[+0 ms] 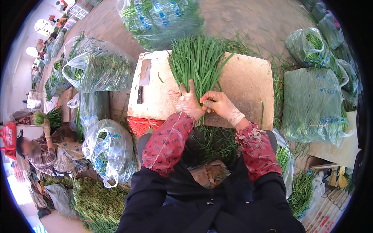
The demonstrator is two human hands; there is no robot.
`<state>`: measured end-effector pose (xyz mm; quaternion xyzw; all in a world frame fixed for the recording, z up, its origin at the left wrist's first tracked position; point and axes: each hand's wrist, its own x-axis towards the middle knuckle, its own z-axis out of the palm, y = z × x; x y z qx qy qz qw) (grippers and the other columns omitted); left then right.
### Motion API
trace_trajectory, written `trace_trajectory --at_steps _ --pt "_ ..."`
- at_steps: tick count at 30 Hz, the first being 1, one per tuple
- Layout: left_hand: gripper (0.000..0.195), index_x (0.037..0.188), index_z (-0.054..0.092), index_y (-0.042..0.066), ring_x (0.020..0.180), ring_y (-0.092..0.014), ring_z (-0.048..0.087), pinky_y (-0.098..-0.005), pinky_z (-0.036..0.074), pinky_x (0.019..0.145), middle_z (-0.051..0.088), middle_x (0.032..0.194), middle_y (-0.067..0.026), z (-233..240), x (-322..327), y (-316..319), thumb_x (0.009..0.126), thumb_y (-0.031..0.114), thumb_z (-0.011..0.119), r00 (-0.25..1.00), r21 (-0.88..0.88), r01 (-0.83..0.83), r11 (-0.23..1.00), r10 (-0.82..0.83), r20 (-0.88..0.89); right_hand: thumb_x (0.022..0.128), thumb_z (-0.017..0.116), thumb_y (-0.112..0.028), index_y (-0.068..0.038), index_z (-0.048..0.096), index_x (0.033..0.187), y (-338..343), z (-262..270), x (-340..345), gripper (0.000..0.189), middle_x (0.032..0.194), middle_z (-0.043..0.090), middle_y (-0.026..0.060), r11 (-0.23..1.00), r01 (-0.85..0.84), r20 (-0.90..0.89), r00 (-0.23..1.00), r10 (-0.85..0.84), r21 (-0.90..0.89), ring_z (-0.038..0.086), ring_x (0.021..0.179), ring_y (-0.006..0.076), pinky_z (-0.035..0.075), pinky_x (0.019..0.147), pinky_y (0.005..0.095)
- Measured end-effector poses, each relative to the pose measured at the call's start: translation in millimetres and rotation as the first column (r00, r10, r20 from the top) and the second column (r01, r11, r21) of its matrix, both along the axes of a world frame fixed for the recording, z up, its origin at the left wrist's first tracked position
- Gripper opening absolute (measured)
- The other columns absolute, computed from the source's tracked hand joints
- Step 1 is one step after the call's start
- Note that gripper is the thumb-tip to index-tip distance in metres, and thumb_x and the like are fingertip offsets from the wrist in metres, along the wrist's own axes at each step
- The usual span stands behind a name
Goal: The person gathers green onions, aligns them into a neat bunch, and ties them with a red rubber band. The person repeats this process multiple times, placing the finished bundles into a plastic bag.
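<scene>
A bundle of green garlic chives (pixel 196 64) lies on a pale, worn board (pixel 247 78), its leaves fanned towards the far edge. My gloved left hand (pixel 189 102) holds the lower stalks, with two fingers stretched up along the bundle's left side. Just right of it, my gloved right hand (pixel 218 104) pinches at the stalks; a trace of red shows at its fingertips. Part of a thin red tie (pixel 174 92) sticks out left of my left hand. The stalk ends are mostly hidden by my hands. A cleaver (pixel 142 81) rests on the board's left side.
Red ties (pixel 144 125) hang in a bunch at the board's near left edge. Plastic bags of greens stand left (pixel 100 70), ahead (pixel 163 23) and right (pixel 313 104). Loose leaves (pixel 215 145) lie below the board. Another person (pixel 40 151) sits far left, holding greens.
</scene>
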<state>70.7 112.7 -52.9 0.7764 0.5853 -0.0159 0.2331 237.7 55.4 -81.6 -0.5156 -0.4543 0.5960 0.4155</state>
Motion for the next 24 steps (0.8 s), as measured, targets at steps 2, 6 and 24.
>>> trace_trajectory --at_steps 2,6,24 --pt "0.141 0.172 0.003 0.016 0.129 -0.051 0.062 -0.053 0.059 0.097 0.021 0.169 -0.0355 -8.3 -2.1 1.7 0.067 0.05 0.09 1.0 0.027 -0.005 1.0 0.004 0.026 0.103 0.064 -0.009 -0.001 0.072 0.114 10.0 0.1 -2.1 0.015 0.095 0.076 0.0046 0.993 0.008 -0.136 0.99 -0.024 -0.116 0.066 0.076 0.0097 0.055 0.068 0.0282" --pt "0.138 0.171 0.007 0.012 0.149 -0.05 0.04 -0.0542 0.045 0.117 0.023 0.169 -0.0327 -27.0 -9.4 1.6 0.068 0.056 0.088 0.996 0.223 0.094 0.97 -0.09 -0.029 0.103 0.066 -0.011 -0.001 0.072 0.119 22.5 6.9 -7.6 0.02 0.1 0.078 0.0058 0.975 -0.021 -0.277 0.96 -0.043 -0.223 0.07 0.081 0.0114 0.058 0.071 0.0287" --pt "0.104 0.162 0.038 0.003 0.15 -0.037 0.041 -0.0447 0.037 0.122 0.044 0.16 -0.0275 -37.0 -92.3 47.1 0.075 0.022 0.091 0.629 -0.09 0.082 0.992 0.018 0.777 0.087 0.079 -0.008 -0.003 0.08 0.098 33.6 16.0 -38.7 0.012 0.091 0.069 0.0088 0.961 0.015 0.514 0.843 -0.16 0.275 0.066 0.084 0.0201 0.051 0.076 0.0317"
